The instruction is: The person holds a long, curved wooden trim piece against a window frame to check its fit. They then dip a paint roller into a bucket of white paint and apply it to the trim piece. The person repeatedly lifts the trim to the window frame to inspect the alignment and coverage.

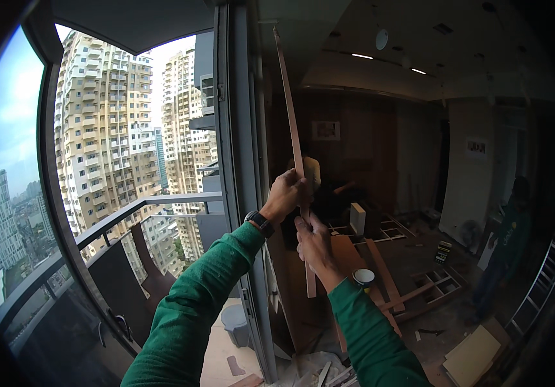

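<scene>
A long, thin strip of wood stands nearly upright in front of me, its far end close to the ceiling and its lower end below my hands. My left hand is wrapped round it at mid-length, with a dark watch at the wrist. Just below, my right hand also grips the strip, its thumb lying along the wood. Both of my arms are in green sleeves. Close to the left of the strip runs the dark frame of a balcony door.
Left of the frame lies a balcony with a railing and a grey bucket. Inside are wooden boards, a paint can, a wooden grid and a ladder. A person in green stands at right; another person is behind the strip.
</scene>
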The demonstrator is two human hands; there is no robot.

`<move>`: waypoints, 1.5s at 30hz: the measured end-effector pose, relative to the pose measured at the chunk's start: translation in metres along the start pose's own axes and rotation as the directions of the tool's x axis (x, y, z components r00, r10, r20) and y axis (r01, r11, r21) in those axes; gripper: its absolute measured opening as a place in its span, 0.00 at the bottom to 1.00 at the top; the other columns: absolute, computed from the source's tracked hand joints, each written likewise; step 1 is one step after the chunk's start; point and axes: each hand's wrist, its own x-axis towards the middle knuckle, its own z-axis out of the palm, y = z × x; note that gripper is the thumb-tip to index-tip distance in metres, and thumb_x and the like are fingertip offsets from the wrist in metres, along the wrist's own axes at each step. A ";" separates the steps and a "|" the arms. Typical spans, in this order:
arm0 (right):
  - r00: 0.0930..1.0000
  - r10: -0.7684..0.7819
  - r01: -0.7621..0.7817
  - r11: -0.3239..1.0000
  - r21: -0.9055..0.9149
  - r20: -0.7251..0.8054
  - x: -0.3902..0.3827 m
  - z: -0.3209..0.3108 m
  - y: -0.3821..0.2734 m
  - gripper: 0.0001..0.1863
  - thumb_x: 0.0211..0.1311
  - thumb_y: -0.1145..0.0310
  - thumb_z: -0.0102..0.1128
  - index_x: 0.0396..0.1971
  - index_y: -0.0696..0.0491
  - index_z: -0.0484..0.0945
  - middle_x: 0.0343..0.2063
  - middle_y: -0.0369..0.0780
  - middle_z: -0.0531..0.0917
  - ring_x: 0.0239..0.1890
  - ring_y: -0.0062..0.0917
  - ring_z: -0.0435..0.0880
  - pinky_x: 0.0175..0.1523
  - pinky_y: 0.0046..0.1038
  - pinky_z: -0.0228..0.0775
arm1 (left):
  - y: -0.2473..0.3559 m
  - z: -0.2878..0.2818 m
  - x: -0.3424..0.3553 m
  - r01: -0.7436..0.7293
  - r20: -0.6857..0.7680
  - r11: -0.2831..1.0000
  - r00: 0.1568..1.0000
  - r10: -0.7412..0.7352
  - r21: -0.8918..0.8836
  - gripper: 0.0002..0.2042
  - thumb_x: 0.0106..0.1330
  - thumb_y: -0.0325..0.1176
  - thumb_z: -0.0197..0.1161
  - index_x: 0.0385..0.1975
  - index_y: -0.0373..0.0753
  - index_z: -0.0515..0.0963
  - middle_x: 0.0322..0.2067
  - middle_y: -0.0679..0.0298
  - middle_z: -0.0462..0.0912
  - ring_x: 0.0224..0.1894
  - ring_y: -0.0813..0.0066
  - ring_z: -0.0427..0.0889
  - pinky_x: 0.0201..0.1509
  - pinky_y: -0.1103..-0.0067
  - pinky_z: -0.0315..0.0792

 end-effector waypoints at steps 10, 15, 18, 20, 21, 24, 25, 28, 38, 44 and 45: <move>1.000 -0.002 0.002 1.000 -0.004 0.012 -0.030 0.000 0.006 0.27 0.77 0.62 0.54 0.73 0.42 0.65 0.21 0.28 0.67 0.13 0.10 0.62 0.15 0.17 0.55 | 0.000 0.004 -0.030 -0.046 -0.005 0.998 0.999 0.046 -0.045 0.21 0.76 0.30 0.57 0.65 0.29 0.67 0.44 0.59 0.82 0.38 0.69 0.88 0.41 0.75 0.85; 0.983 -0.178 0.162 0.950 -0.268 -0.035 -0.076 -0.013 0.031 0.27 0.77 0.59 0.54 0.72 0.47 0.66 0.29 0.36 0.78 0.26 0.21 0.76 0.31 0.28 0.69 | -0.003 0.024 -0.076 -0.080 0.004 0.989 0.997 0.081 -0.126 0.25 0.75 0.31 0.61 0.67 0.29 0.63 0.48 0.55 0.82 0.40 0.69 0.88 0.44 0.75 0.85; 0.984 -0.175 0.156 0.947 -0.279 -0.045 -0.112 -0.014 0.034 0.27 0.77 0.58 0.54 0.70 0.52 0.68 0.39 0.44 0.84 0.42 0.29 0.84 0.48 0.34 0.75 | -0.010 0.033 -0.106 -0.130 -0.008 0.987 0.991 0.130 -0.092 0.27 0.75 0.33 0.62 0.68 0.30 0.63 0.49 0.53 0.83 0.44 0.70 0.87 0.47 0.76 0.83; 0.986 -0.168 0.168 0.976 -0.139 0.011 -0.132 -0.015 0.043 0.28 0.78 0.59 0.53 0.73 0.48 0.63 0.27 0.33 0.72 0.24 0.17 0.70 0.28 0.24 0.63 | 0.000 0.040 -0.130 -0.118 -0.008 0.991 0.993 0.117 -0.057 0.28 0.74 0.35 0.64 0.69 0.30 0.63 0.49 0.53 0.84 0.47 0.72 0.85 0.51 0.76 0.82; 0.986 -0.162 0.164 0.984 -0.065 0.042 -0.142 -0.015 0.048 0.29 0.78 0.60 0.53 0.75 0.46 0.60 0.20 0.28 0.66 0.15 0.10 0.62 0.19 0.18 0.58 | 0.004 0.043 -0.143 -0.139 -0.019 0.990 0.990 0.139 -0.020 0.28 0.74 0.35 0.64 0.69 0.30 0.63 0.49 0.53 0.84 0.47 0.72 0.85 0.51 0.76 0.82; 0.983 -0.185 0.185 0.980 -0.077 0.012 -0.183 -0.012 0.040 0.26 0.78 0.62 0.53 0.70 0.50 0.65 0.26 0.30 0.71 0.23 0.13 0.67 0.28 0.21 0.61 | 0.023 0.056 -0.183 -0.156 -0.036 0.986 0.987 0.159 0.060 0.28 0.74 0.36 0.64 0.69 0.31 0.63 0.50 0.52 0.84 0.50 0.69 0.86 0.53 0.75 0.81; 0.981 -0.194 0.193 0.978 -0.084 -0.008 -0.196 -0.012 0.037 0.24 0.78 0.62 0.54 0.68 0.52 0.67 0.29 0.31 0.73 0.27 0.14 0.69 0.32 0.22 0.63 | 0.032 0.062 -0.196 -0.131 -0.025 0.991 0.991 0.131 0.036 0.28 0.74 0.36 0.64 0.69 0.31 0.63 0.51 0.53 0.83 0.51 0.70 0.85 0.54 0.75 0.80; 0.998 -0.055 0.055 0.998 -0.028 0.002 -0.232 -0.010 0.024 0.20 0.77 0.65 0.54 0.62 0.59 0.72 0.47 0.39 0.82 0.47 0.21 0.79 0.55 0.27 0.70 | 0.037 0.068 -0.227 -0.105 -0.026 0.992 0.994 0.107 0.070 0.27 0.75 0.36 0.64 0.69 0.33 0.63 0.53 0.55 0.81 0.53 0.72 0.82 0.57 0.76 0.78; 0.914 -0.391 0.335 0.878 -0.341 -0.110 -0.299 -0.018 0.075 0.24 0.78 0.50 0.53 0.54 0.58 0.77 0.23 0.33 0.71 0.25 0.17 0.68 0.30 0.28 0.63 | 0.068 0.103 -0.301 -0.063 -0.054 0.996 0.997 0.060 -0.064 0.24 0.75 0.31 0.63 0.66 0.32 0.63 0.55 0.51 0.81 0.53 0.71 0.83 0.56 0.75 0.79; 0.943 -0.316 0.275 0.919 -0.282 -0.109 -0.337 -0.029 0.089 0.23 0.77 0.52 0.54 0.53 0.58 0.78 0.39 0.44 0.83 0.39 0.29 0.79 0.44 0.36 0.72 | 0.075 0.123 -0.328 -0.086 -0.093 0.991 0.993 0.076 -0.104 0.22 0.75 0.31 0.63 0.62 0.32 0.64 0.48 0.53 0.85 0.49 0.74 0.84 0.52 0.77 0.80; 0.924 -0.348 0.306 0.921 -0.242 -0.156 -0.339 -0.026 0.091 0.22 0.77 0.53 0.54 0.52 0.58 0.79 0.42 0.45 0.83 0.40 0.30 0.80 0.45 0.37 0.73 | 0.076 0.126 -0.332 -0.085 -0.101 0.991 0.992 0.075 -0.105 0.21 0.75 0.31 0.63 0.62 0.32 0.65 0.47 0.54 0.86 0.48 0.75 0.84 0.51 0.78 0.80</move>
